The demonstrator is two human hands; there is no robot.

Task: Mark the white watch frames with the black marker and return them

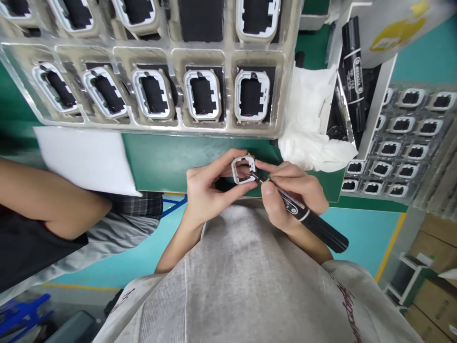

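Between the thumb and fingers of my left hand [210,186] is a small white watch-case frame [234,172], its open middle facing up toward me. My right hand [293,190] grips a black marker pen [310,220] like a writing tool. The pen's dark tip meets the inner right edge of the frame, and my right index finger reaches close to the frame's upper right corner. Both hands are just in front of the table edge, near my grey shirt. Beyond them lies a clear plastic tray [203,129] with several similar frames in its pockets.
A white box [380,107] at the right holds another black marker [353,71] and metal tweezers [344,112]. Crumpled white tissue [310,128] lies beside it. More trays of frames [407,147] stand further right. A co-worker's arm [53,197] and a white sheet [85,159] are at the left.
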